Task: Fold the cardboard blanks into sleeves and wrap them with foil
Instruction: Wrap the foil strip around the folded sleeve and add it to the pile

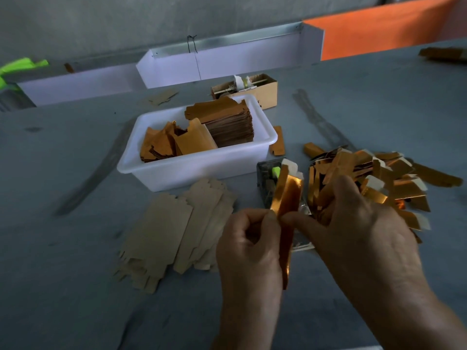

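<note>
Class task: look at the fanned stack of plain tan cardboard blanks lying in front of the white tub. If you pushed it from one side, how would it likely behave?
The fanned stack of plain tan cardboard blanks would probably slide apart, since the sheets already lie loosely offset. Each blank looks thin, flat and light, so it likely bends easily.

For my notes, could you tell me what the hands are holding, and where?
Both the left hand and right hand pinch one gold foil-covered sleeve near its middle.

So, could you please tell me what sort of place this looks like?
Probably a small packaging workshop: a white plastic tub of stacked brown blanks, plain cardboard blanks fanned on the grey worktable, and a heap of gold foil-wrapped sleeves.
</note>
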Tool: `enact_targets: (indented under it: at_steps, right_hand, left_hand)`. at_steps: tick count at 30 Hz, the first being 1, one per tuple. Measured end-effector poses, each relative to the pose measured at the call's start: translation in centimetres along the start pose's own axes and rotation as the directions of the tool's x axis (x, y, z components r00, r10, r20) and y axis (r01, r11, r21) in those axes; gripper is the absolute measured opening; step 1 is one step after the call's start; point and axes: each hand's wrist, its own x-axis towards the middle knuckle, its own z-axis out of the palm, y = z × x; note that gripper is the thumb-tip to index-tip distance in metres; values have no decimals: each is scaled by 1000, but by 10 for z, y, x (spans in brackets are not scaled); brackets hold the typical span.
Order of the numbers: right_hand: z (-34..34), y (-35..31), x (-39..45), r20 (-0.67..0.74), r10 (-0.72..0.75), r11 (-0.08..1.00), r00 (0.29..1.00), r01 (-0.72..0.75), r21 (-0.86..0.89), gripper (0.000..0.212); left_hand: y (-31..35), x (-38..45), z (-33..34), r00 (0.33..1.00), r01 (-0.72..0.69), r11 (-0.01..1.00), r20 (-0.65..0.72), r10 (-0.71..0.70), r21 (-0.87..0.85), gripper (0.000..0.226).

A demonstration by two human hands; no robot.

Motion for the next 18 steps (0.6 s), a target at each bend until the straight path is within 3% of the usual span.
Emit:
enact_targets:
  at_steps: [4, 8, 13, 18]
  right_hand:
    - [5, 10, 0, 81, 55, 917, 995, -83, 390, 58]
    - [15, 10, -2, 171, 81, 752, 982, -173, 636, 31]
    - [23, 13, 0, 250, 72, 672, 965, -232, 703, 6]
    - [19, 16, 4, 260, 52, 679, 964, -225, 699, 9]
  left_hand:
    - [0, 1, 0, 1000, -12, 1000, 8, 12, 15, 11]
    - [2, -2, 2, 987, 145, 988, 77, -141, -56, 14]
    - [-2, 0, -3, 979, 187, 978, 106, -177, -92, 17]
    - [-5, 8, -11, 980, 152, 988, 123, -154, 32, 26]
